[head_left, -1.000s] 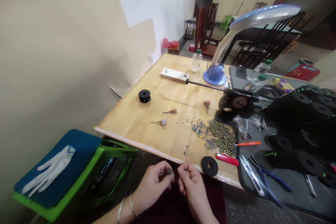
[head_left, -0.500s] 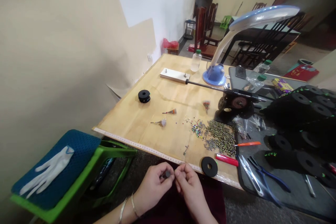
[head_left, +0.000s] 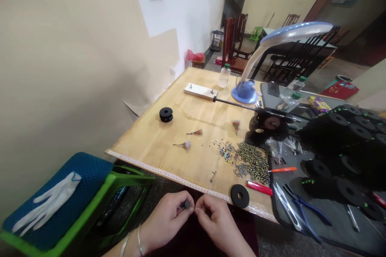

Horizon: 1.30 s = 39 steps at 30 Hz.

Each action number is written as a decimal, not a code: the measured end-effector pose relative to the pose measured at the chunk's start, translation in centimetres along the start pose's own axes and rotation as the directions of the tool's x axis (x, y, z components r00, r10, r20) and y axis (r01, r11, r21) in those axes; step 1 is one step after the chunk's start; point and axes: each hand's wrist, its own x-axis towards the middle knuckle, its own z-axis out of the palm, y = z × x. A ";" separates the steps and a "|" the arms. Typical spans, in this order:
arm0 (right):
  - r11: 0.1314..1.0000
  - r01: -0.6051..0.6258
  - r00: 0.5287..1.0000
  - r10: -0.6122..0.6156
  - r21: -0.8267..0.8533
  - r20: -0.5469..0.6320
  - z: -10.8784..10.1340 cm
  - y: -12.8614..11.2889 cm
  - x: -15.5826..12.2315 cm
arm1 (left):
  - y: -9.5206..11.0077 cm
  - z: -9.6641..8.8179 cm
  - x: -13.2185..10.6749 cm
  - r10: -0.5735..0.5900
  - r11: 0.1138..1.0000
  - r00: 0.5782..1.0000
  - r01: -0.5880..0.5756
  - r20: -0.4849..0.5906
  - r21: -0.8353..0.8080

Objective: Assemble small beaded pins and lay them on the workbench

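Observation:
At the table's front edge, my left hand (head_left: pixel 169 217) is closed around a small dark cylindrical piece (head_left: pixel 187 204), whose end shows between thumb and forefinger. My right hand (head_left: pixel 214 217) pinches with thumb and forefinger right beside the left fingertips; whatever it holds is too small or hidden to make out. Just right of it lies a black foam ring (head_left: pixel 240 196). Beyond my hands are a tiny metal swivel-like piece (head_left: pixel 213 176), a heap of small metal pieces (head_left: pixel 252 160) and some coloured beads (head_left: pixel 225 153).
On the wooden table (head_left: pixel 150 176) are a black spool (head_left: pixel 166 114), small bristled bundles (head_left: pixel 195 132), a desk lamp (head_left: pixel 245 90) and a crank device (head_left: pixel 268 122). A red-handled tool (head_left: pixel 259 188), scissors (head_left: pixel 288 207) and pliers (head_left: pixel 310 207) lie right. A green stool (head_left: pixel 111 192) stands left.
The view has tilted up slightly. Both hands have shifted a little left in the picture, with fingertips still close together and the dark piece still in my left hand.

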 end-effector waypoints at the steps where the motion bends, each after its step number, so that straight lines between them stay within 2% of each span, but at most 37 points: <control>1: 0.996 0.065 0.998 -0.065 -0.055 0.009 -0.3 -0.3 0.0 | 0.1 -0.2 0.0 -0.018 0.996 1.000 0.019 0.015 -0.082; 4: 0.936 0.281 0.960 -0.274 -0.211 0.062 -1.4 -1.3 0.4 | 0.4 -1.0 0.1 -0.045 0.944 0.997 0.061 0.056 -0.325; 7: 0.875 0.382 0.923 -0.379 -0.299 0.067 -2.5 -1.6 1.4 | 0.5 -1.9 0.1 -0.079 0.859 0.996 0.093 0.050 -0.504; 11: 0.845 0.349 0.918 -0.395 -0.406 -0.032 -3.6 -0.5 3.1 | 0.3 -2.9 0.1 -0.094 0.665 0.994 0.105 0.056 -0.739; 15: 0.810 0.330 0.898 -0.427 -0.484 -0.103 -4.4 0.9 4.1 | -0.1 -3.8 0.2 -0.088 0.511 0.994 0.095 0.058 -0.854; 19: 0.773 0.300 0.887 -0.442 -0.559 -0.135 -5.1 1.5 4.3 | -0.7 -4.8 0.3 -0.123 0.432 0.992 0.081 0.030 -0.898; 24: 0.732 0.246 0.895 -0.423 -0.635 -0.141 -5.0 1.6 4.3 | -0.7 -6.1 0.2 -0.145 0.408 0.989 0.038 -0.023 -0.912; 26: 0.720 0.237 0.896 -0.421 -0.652 -0.139 -4.7 1.5 4.3 | -0.5 -6.3 0.1 -0.143 0.417 0.989 0.019 -0.045 -0.909; 28: 0.707 0.248 0.891 -0.434 -0.662 -0.130 -4.6 1.5 4.4 | -0.3 -6.5 0.1 -0.140 0.473 0.988 0.008 -0.066 -0.881; 31: 0.683 0.272 0.878 -0.465 -0.678 -0.117 -4.7 1.4 4.4 | 0.1 -6.7 0.2 -0.160 0.667 0.976 -0.006 -0.151 -0.745; 34: 0.678 0.260 0.852 -0.497 -0.687 -0.167 -4.9 0.8 3.9 | 0.9 -7.1 0.4 -0.127 0.860 0.955 -0.028 -0.267 -0.509; 37: 0.760 0.309 0.821 -0.517 -0.571 -0.243 -4.2 -0.5 3.1 | 2.1 -7.2 0.6 -0.022 0.947 0.958 -0.071 -0.286 -0.313; 39: 0.857 0.353 0.846 -0.463 -0.374 -0.264 -2.9 -1.5 2.7 | 2.9 -7.0 0.7 0.048 0.971 0.963 -0.107 -0.264 -0.214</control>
